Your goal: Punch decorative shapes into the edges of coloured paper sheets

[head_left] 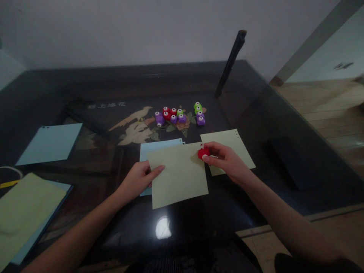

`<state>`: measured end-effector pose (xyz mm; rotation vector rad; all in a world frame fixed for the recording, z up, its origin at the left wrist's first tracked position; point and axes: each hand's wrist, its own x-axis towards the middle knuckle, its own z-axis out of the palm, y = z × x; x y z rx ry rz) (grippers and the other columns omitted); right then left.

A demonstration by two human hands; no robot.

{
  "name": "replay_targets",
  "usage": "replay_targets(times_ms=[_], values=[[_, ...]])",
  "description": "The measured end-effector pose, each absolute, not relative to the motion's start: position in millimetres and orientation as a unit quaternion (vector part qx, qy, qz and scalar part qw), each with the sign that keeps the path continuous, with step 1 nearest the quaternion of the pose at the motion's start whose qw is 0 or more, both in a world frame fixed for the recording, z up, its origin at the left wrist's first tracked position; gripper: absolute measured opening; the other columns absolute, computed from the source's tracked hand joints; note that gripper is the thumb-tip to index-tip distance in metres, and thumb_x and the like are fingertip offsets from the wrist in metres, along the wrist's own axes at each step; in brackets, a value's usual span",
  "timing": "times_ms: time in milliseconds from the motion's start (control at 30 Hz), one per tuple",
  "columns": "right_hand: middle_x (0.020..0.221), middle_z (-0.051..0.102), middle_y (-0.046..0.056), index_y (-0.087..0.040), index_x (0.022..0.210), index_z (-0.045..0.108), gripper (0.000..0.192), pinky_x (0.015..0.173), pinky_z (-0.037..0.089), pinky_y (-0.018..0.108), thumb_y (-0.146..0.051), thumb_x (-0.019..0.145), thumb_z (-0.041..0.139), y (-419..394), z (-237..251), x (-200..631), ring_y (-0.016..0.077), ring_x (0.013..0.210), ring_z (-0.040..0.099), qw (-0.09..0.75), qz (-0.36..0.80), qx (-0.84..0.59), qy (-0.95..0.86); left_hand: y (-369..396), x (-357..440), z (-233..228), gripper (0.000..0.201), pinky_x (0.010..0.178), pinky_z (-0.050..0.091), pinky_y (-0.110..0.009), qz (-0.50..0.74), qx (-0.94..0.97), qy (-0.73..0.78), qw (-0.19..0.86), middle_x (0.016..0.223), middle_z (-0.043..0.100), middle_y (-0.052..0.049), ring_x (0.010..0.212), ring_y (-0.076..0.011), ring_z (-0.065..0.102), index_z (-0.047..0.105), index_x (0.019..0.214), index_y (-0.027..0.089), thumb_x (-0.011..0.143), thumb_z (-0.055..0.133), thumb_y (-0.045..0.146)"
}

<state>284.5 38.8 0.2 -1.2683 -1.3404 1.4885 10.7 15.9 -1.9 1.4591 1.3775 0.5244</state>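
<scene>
Between thumb and fingers, my left hand [143, 176] pinches the left edge of a pale yellow sheet of paper [179, 176]. My right hand [224, 157] grips a small red craft punch [203, 152] at the sheet's upper right corner. A small dark mark shows at that corner, just above the punch. Partly covered by the held sheet, a light blue sheet [159, 145] lies on the table. Another pale yellow sheet [237, 146], with small holes at its far corner, lies behind my right hand.
Several red, purple and green craft punches [170, 115] sit at mid-table; a short green and purple row [199, 113] stands to their right. A blue sheet [52, 142] and stacked papers [28, 212] lie left. A dark upright stick [231, 62] and a dark flat object [290, 161] are right.
</scene>
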Motion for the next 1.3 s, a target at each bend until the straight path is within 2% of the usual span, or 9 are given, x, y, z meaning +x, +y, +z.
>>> replay_targets(times_ms=[333, 500, 800, 1000, 1067, 1167, 1233, 1300], values=[[0.095, 0.07, 0.004, -0.021, 0.099, 0.065, 0.034, 0.077, 0.051, 0.033, -0.032, 0.069, 0.076, 39, 2, 287, 0.0178, 0.087, 0.064, 0.379, 0.578, -0.49, -0.531, 15, 9, -3, 0.035, 0.038, 0.036, -0.02, 0.22, 0.594, 0.586, 0.505, 0.051, 0.053, 0.002, 0.04, -0.0091, 0.045, 0.059, 0.07, 0.014, 0.078, 0.055, 0.048], [0.098, 0.07, 0.004, -0.022, 0.101, 0.066, 0.033, 0.081, 0.05, 0.033, -0.031, 0.071, 0.076, 40, 5, 289, 0.0172, 0.089, 0.064, 0.376, 0.584, -0.479, -0.537, 15, 8, -2, 0.035, 0.037, 0.034, -0.02, 0.227, 0.589, 0.59, 0.504, 0.049, 0.052, 0.003, 0.038, -0.0085, 0.043, 0.059, 0.068, 0.014, 0.077, 0.055, 0.048], [0.093, 0.069, 0.004, -0.021, 0.101, 0.066, 0.034, 0.078, 0.05, 0.033, -0.031, 0.07, 0.076, 43, 11, 297, 0.016, 0.083, 0.063, 0.393, 0.588, -0.477, -0.521, 17, 7, 0, 0.033, 0.036, 0.032, -0.019, 0.236, 0.59, 0.589, 0.5, 0.047, 0.051, 0.003, 0.037, -0.0083, 0.042, 0.057, 0.065, 0.015, 0.077, 0.055, 0.046], [0.099, 0.068, 0.006, -0.021, 0.1, 0.068, 0.032, 0.08, 0.051, 0.036, -0.033, 0.071, 0.075, 47, 6, 300, 0.0198, 0.092, 0.061, 0.413, 0.556, -0.493, -0.526, 17, 8, 3, 0.034, 0.036, 0.031, -0.02, 0.234, 0.583, 0.596, 0.5, 0.047, 0.051, 0.004, 0.037, -0.0084, 0.041, 0.056, 0.065, 0.016, 0.076, 0.055, 0.048], [0.097, 0.068, 0.006, -0.021, 0.102, 0.068, 0.034, 0.08, 0.051, 0.037, -0.034, 0.071, 0.075, 49, 3, 301, 0.0196, 0.09, 0.061, 0.412, 0.544, -0.504, -0.53, 17, 8, 3, 0.036, 0.036, 0.031, -0.02, 0.232, 0.578, 0.601, 0.501, 0.048, 0.051, 0.003, 0.038, -0.0088, 0.041, 0.056, 0.064, 0.016, 0.075, 0.055, 0.05], [0.089, 0.068, 0.004, -0.022, 0.108, 0.066, 0.037, 0.072, 0.051, 0.034, -0.035, 0.073, 0.073, 52, -1, 302, 0.0168, 0.08, 0.061, 0.426, 0.546, -0.499, -0.521, 17, 8, 5, 0.04, 0.037, 0.031, -0.021, 0.237, 0.57, 0.605, 0.503, 0.047, 0.051, 0.003, 0.038, -0.0092, 0.041, 0.055, 0.063, 0.016, 0.073, 0.057, 0.055], [0.086, 0.068, 0.003, -0.023, 0.104, 0.067, 0.031, 0.068, 0.051, 0.031, -0.036, 0.076, 0.07, 54, -3, 303, 0.0148, 0.076, 0.06, 0.449, 0.55, -0.489, -0.506, 18, 8, 5, 0.042, 0.038, 0.031, -0.02, 0.241, 0.565, 0.603, 0.51, 0.048, 0.051, 0.003, 0.039, -0.0092, 0.041, 0.055, 0.064, 0.016, 0.072, 0.058, 0.056], [0.09, 0.068, 0.003, -0.022, 0.097, 0.07, 0.025, 0.071, 0.051, 0.03, -0.036, 0.076, 0.07, 57, -2, 305, 0.014, 0.078, 0.061, 0.477, 0.554, -0.482, -0.483, 18, 8, 5, 0.044, 0.038, 0.031, -0.02, 0.243, 0.561, 0.598, 0.519, 0.048, 0.051, 0.003, 0.039, -0.0093, 0.041, 0.056, 0.064, 0.015, 0.071, 0.058, 0.058]])
